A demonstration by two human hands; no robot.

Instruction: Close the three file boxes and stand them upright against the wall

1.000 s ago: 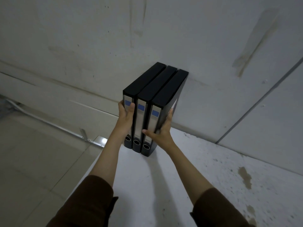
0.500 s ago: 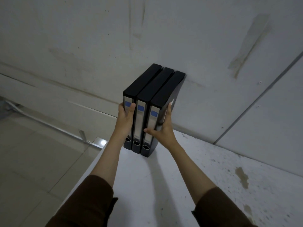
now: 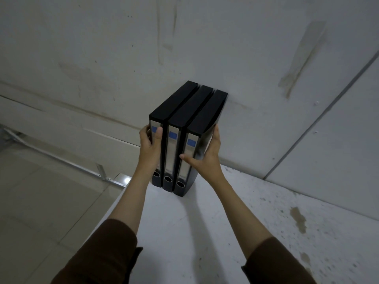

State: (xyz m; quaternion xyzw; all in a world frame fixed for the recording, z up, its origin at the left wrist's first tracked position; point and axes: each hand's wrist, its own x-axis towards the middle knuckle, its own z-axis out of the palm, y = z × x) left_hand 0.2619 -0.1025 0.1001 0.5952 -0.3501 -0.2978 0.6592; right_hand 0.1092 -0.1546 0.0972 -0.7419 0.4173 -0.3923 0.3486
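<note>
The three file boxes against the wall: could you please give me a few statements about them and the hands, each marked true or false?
1. All three file boxes stand upright side by side, closed. True.
2. The left hand lies flat on the table. False: it grips the leftmost box, thumb on its spine.
3. The right hand presses the rightmost box's outer side. True.
4. The spine labels carry red squares. False: they are blue.
5. The boxes' far ends reach the wall. True.
</note>
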